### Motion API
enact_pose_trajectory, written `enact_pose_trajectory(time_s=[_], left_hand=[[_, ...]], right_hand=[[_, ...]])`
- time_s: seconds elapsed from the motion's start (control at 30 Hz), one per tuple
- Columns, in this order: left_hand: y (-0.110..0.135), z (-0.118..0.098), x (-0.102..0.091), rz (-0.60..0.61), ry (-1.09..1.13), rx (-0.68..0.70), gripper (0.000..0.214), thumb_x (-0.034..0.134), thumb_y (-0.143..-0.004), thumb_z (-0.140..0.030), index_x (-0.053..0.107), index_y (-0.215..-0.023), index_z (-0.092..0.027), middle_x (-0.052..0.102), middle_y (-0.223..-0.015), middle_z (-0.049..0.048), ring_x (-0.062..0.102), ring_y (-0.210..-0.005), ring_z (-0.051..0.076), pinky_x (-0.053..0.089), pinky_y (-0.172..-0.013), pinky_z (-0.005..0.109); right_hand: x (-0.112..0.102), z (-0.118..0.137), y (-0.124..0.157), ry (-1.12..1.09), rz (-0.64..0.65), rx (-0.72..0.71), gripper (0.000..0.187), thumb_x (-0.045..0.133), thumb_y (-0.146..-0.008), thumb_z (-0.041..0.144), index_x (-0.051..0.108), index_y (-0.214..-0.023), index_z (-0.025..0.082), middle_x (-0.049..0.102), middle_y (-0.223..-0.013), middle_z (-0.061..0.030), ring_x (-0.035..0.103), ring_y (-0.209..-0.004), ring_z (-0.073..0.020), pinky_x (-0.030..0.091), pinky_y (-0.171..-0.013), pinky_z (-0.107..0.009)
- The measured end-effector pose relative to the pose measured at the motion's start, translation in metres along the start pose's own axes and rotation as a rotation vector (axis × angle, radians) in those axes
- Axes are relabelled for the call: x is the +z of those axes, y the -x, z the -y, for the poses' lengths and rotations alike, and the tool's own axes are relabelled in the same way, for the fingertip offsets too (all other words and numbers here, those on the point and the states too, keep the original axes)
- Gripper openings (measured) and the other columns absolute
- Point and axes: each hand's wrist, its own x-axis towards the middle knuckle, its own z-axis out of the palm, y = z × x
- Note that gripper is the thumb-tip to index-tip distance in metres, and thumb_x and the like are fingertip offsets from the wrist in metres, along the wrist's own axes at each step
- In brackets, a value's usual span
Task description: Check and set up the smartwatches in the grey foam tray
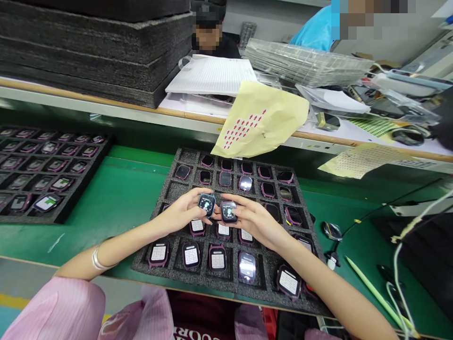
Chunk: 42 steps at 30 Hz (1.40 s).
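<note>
My left hand (189, 208) is closed on a smartwatch body (206, 204) with a bluish frame and a lit dial, its thumb at the lower edge of the screen. Close beside it, my right hand (247, 215) grips a second watch body (229, 212), purple-framed, showing a similar dial. Both are held over a black foam tray (171, 192) with rows of square pockets. Purple-framed watches sit in most pockets; those in the front rows, such as one watch (191, 255), show white lists or keypads, while many at the back have dark screens.
Another foam tray of watches (46, 164) lies left on the green bench (122, 177). Stacked black foam (106, 52), papers (215, 75) and a hanging yellow sticker sheet (264, 120) occupy the shelf. Right are a loose watch (331, 231), a green pen-like stick (375, 288) and cables. Two people are beyond.
</note>
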Motion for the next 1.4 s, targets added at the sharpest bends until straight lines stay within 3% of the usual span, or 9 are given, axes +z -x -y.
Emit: enact_pose_trajectory(time_s=[0.3, 0.57, 0.7, 0.93, 1.07, 1.2, 1.4], left_hand=[[0.0009, 0.0043, -0.0035, 0.033, -0.041, 0.091, 0.04, 0.055, -0.08, -0.013, 0.048, -0.119, -0.018, 0.061, -0.1, 0.0061, 0.062, -0.096, 0.02, 0.058, -0.077, 0.036], [0.002, 0.0039, -0.0024, 0.051, -0.079, 0.091, 0.038, 0.052, -0.082, -0.011, 0.046, -0.119, -0.018, 0.06, -0.099, 0.0056, 0.062, -0.092, 0.018, 0.058, -0.077, 0.034], [0.0017, 0.0044, -0.0022, 0.058, -0.1, 0.086, 0.039, 0.052, -0.081, -0.011, 0.045, -0.119, -0.018, 0.061, -0.098, 0.0056, 0.063, -0.092, 0.019, 0.058, -0.077, 0.035], [0.0015, 0.0059, -0.0023, 0.041, -0.128, 0.093, 0.039, 0.054, -0.081, -0.012, 0.043, -0.118, -0.019, 0.059, -0.097, 0.0041, 0.062, -0.086, 0.017, 0.056, -0.072, 0.031], [0.0011, 0.0088, -0.0042, -0.017, -0.26, 0.138, 0.041, 0.062, -0.078, -0.015, 0.046, -0.115, -0.02, 0.055, -0.102, 0.0034, 0.058, -0.088, 0.016, 0.05, -0.071, 0.027], [0.0023, 0.0089, -0.0049, -0.069, -0.417, 0.207, 0.033, 0.063, -0.078, -0.019, 0.05, -0.108, -0.019, 0.053, -0.104, 0.0031, 0.053, -0.091, 0.016, 0.045, -0.076, 0.027], [0.0077, 0.0052, -0.0046, -0.015, -0.57, 0.161, 0.03, 0.056, -0.077, -0.01, 0.051, -0.104, -0.019, 0.053, -0.102, 0.003, 0.052, -0.093, 0.018, 0.042, -0.08, 0.029]], right_hand=[[-0.0006, -0.003, -0.001, 0.085, -0.001, -0.075, 0.044, 0.068, -0.08, 0.022, 0.06, -0.123, 0.022, 0.07, -0.11, -0.0095, 0.068, -0.099, -0.0258, 0.049, -0.093, -0.045], [-0.0063, -0.0064, -0.001, 0.251, 0.046, -0.157, 0.046, 0.066, -0.085, 0.027, 0.054, -0.129, 0.023, 0.071, -0.109, -0.0074, 0.068, -0.098, -0.0242, 0.051, -0.092, -0.042], [-0.0042, -0.0074, -0.0007, 0.317, 0.009, -0.216, 0.044, 0.068, -0.085, 0.026, 0.057, -0.126, 0.02, 0.07, -0.112, -0.0073, 0.068, -0.099, -0.0226, 0.049, -0.097, -0.042], [-0.004, -0.0093, 0.0016, 0.148, 0.047, -0.083, 0.05, 0.066, -0.086, 0.031, 0.05, -0.133, 0.026, 0.065, -0.121, -0.0073, 0.06, -0.114, -0.0257, 0.043, -0.102, -0.048], [-0.0034, -0.0076, 0.0016, 0.108, 0.075, -0.051, 0.052, 0.068, -0.085, 0.029, 0.05, -0.133, 0.024, 0.066, -0.12, -0.009, 0.058, -0.117, -0.0257, 0.04, -0.104, -0.048], [-0.0041, -0.0041, 0.0, 0.148, 0.08, -0.051, 0.048, 0.073, -0.08, 0.026, 0.057, -0.126, 0.02, 0.068, -0.114, -0.011, 0.063, -0.108, -0.0253, 0.045, -0.098, -0.045], [-0.0054, -0.0008, 0.0017, 0.168, 0.079, -0.085, 0.038, 0.082, -0.068, 0.015, 0.069, -0.103, 0.018, 0.072, -0.1, -0.0081, 0.066, -0.099, -0.0211, 0.051, -0.085, -0.03]])
